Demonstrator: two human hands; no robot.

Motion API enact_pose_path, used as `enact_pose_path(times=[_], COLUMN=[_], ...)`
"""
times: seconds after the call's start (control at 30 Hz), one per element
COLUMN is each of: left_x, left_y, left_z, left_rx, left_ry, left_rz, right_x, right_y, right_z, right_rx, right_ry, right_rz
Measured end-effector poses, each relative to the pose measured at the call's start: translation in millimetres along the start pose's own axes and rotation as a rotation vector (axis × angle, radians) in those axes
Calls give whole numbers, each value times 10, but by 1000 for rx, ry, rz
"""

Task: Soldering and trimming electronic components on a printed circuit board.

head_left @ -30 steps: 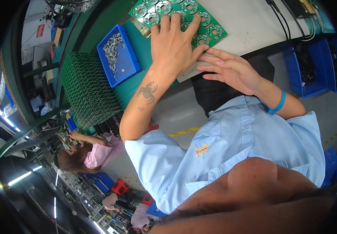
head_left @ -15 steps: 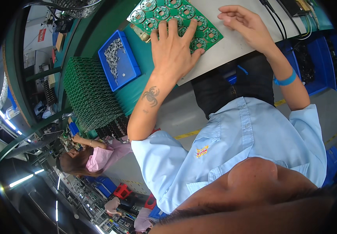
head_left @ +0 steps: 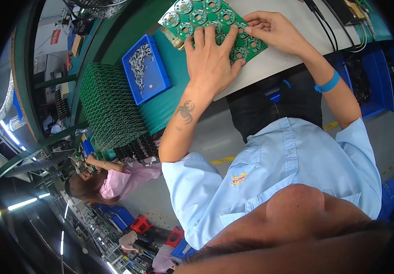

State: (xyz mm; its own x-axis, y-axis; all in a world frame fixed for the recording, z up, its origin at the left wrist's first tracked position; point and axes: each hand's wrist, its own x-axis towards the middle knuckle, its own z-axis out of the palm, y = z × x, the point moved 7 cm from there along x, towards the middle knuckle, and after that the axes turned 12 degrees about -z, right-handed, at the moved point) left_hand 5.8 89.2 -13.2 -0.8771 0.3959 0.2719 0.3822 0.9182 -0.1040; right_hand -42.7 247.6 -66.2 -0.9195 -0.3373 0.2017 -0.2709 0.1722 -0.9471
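Observation:
A green circuit board panel (head_left: 185, 18) with several round boards in it lies tilted on the white tabletop. My left hand (head_left: 211, 59) rests flat on it with fingers spread, covering part of the near side. My right hand (head_left: 279, 34) is at the panel's right edge, its thumb and bent fingers drawn close together by the outer round boards. Whatever is between those fingertips, if anything, is too small or hidden to make out.
Left of the panel, a blue tray (head_left: 160, 77) holds many small pale parts. Beyond it stands a tall stack of green boards (head_left: 110, 105). Black cables (head_left: 327, 27) and blue bins (head_left: 379, 73) are at the right. A person in pink (head_left: 119, 182) works at far left.
My right hand has come left and down to the panel's edge, its fingers drawn together. My left hand stays spread on the panel. The whole view has shifted slightly.

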Motion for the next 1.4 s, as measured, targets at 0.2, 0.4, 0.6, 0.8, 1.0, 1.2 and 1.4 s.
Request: enact_pose_path(times=[0.2,0.4,0.6,0.8,1.0,1.2,1.4], left_x=[-27,-7,10,60,74,48,58], left_y=[22,20,11,-24,22,-7,-13], left_z=[-3,3,65,96,109,128,124], left_rx=[-12,-5,21,36,71,60,39], left_ry=[15,61,110,78,86,95,126], left_rz=[-21,-72,-127,-240,-253,-257,-229], right_x=[21,344,438,479,473,445,440], right_y=[57,273,178,69,184,251,282], right_z=[7,-1,19,61,19,-26,-64], right_rx=[85,75,170,343,355,301,284], right_ry=[19,-41,-39,48,79,60,88], right_rz=[-94,-235,-173,32,70,-63,-6])
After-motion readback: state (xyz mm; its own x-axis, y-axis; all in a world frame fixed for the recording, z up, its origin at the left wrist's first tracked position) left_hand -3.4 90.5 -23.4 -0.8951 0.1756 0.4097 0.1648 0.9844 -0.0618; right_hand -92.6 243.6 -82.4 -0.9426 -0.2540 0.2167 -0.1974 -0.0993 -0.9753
